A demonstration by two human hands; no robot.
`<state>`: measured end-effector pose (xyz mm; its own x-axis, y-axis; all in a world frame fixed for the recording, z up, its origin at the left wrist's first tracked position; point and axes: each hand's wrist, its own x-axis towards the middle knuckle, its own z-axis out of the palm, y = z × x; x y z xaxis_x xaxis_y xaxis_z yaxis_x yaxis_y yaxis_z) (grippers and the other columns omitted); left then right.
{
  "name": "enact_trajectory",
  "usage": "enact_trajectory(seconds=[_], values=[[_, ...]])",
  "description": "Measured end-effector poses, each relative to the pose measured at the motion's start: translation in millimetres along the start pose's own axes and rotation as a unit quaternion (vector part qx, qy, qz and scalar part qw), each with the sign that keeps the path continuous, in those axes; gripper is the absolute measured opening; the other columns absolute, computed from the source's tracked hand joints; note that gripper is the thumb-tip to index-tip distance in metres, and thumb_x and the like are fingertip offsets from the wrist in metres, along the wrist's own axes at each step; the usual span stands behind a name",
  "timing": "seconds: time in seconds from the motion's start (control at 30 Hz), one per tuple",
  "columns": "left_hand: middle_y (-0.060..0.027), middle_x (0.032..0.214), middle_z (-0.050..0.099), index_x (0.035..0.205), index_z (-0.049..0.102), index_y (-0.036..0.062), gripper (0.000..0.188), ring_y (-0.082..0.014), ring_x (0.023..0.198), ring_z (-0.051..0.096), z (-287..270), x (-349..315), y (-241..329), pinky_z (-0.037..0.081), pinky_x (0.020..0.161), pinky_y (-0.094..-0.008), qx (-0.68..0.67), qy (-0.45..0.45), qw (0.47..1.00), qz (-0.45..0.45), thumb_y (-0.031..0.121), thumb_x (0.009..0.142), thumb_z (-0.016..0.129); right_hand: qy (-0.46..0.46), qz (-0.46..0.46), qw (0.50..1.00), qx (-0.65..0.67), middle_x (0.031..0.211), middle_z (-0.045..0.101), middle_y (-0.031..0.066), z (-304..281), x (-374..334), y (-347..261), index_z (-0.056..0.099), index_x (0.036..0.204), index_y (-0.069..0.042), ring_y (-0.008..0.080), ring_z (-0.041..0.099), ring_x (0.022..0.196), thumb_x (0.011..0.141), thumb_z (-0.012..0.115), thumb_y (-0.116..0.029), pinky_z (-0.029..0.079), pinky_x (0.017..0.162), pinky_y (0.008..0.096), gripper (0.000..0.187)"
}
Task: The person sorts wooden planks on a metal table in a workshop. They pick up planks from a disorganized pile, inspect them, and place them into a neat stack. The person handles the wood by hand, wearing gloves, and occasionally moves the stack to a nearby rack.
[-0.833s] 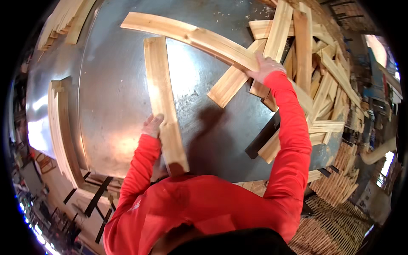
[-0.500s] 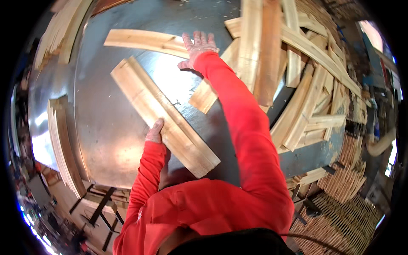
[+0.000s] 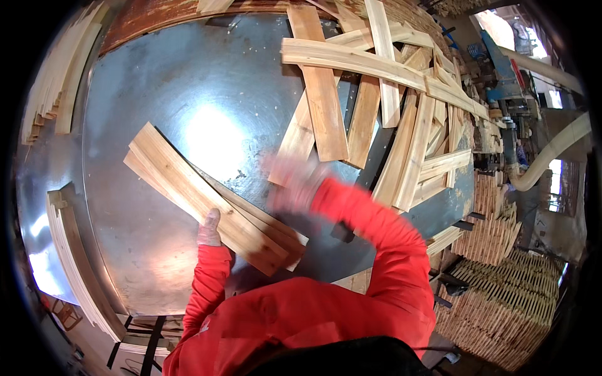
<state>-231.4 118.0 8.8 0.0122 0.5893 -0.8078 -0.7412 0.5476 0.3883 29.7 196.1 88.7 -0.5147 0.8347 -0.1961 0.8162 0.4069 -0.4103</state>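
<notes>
A few flat wooden boards (image 3: 188,191), fanned slightly out of line, lie at a slant over the left half of the metal tabletop (image 3: 150,81). My left hand (image 3: 210,229) grips them from the near left side, thumb on top and the other fingers hidden underneath. Blurred by motion, my right hand (image 3: 295,182) hovers to the right of these boards, beside the lower end of a pale board (image 3: 296,135) on the loose pile. Its fingers are too smeared to read, and I make out nothing in them.
A criss-crossed heap of boards (image 3: 395,69) covers the table's far right. Neat board stacks stand along the left, one far (image 3: 63,69) and one near (image 3: 78,257). Slatted wood stacks (image 3: 501,301) fill the lower right, below a pale hose (image 3: 552,156).
My right hand has come back toward me from the far board, which no longer lies where it was. The boards in my left hand are now fanned out. The view has shifted.
</notes>
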Motion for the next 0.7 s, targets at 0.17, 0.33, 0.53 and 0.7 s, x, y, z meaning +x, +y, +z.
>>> enact_trajectory(seconds=[0.17,0.33,0.53,0.7], values=[[-0.0127,0.111,0.064,0.127,0.054,0.0008,0.049,-0.0263,0.095,0.065,-4.3,9.1,-0.5,0.055,0.085,-0.0411,0.133,-0.024,0.989,0.064,0.025,0.086,0.066,0.048,0.335,0.850,-0.404,0.153,0.031,0.0177,-111.2,39.9,222.7,0.023,0.150,-0.012,0.0317,0.022,0.146,0.080,0.066,-0.032,0.014,0.119,0.0438,0.084],[-0.0130,0.109,0.066,0.120,0.061,-0.0012,0.044,-0.0227,0.095,0.066,-20.7,29.0,-6.3,0.055,0.085,-0.0365,0.182,-0.050,0.974,0.123,0.028,0.087,0.066,-0.053,0.420,0.858,-0.290,0.143,0.045,0.0207,-121.3,46.5,290.0,0.026,0.149,-0.010,0.0337,0.046,0.130,0.072,0.073,-0.040,0.034,0.109,0.0444,0.095],[-0.0148,0.123,0.059,0.134,0.046,0.0004,0.074,-0.0269,0.109,0.061,15.0,25.6,-22.3,0.053,0.093,-0.0412,0.072,-0.034,0.991,0.106,0.053,0.086,0.066,-0.109,0.313,0.941,0.069,0.115,0.061,0.0256,-77.9,28.5,114.3,0.026,0.147,0.001,0.0331,0.062,0.107,0.071,0.070,-0.064,0.049,0.090,0.0382,0.110],[-0.0135,0.128,0.056,0.137,0.041,0.0039,0.082,-0.0308,0.117,0.056,20.0,49.3,-33.8,0.047,0.102,-0.0463,-0.033,-0.085,0.987,0.132,0.058,0.082,0.069,-0.100,0.241,0.960,0.098,0.139,0.044,0.0313,-7.2,15.3,-9.6,0.019,0.153,-0.008,0.0413,0.045,0.130,0.076,0.067,-0.062,0.036,0.109,0.0453,0.106]])
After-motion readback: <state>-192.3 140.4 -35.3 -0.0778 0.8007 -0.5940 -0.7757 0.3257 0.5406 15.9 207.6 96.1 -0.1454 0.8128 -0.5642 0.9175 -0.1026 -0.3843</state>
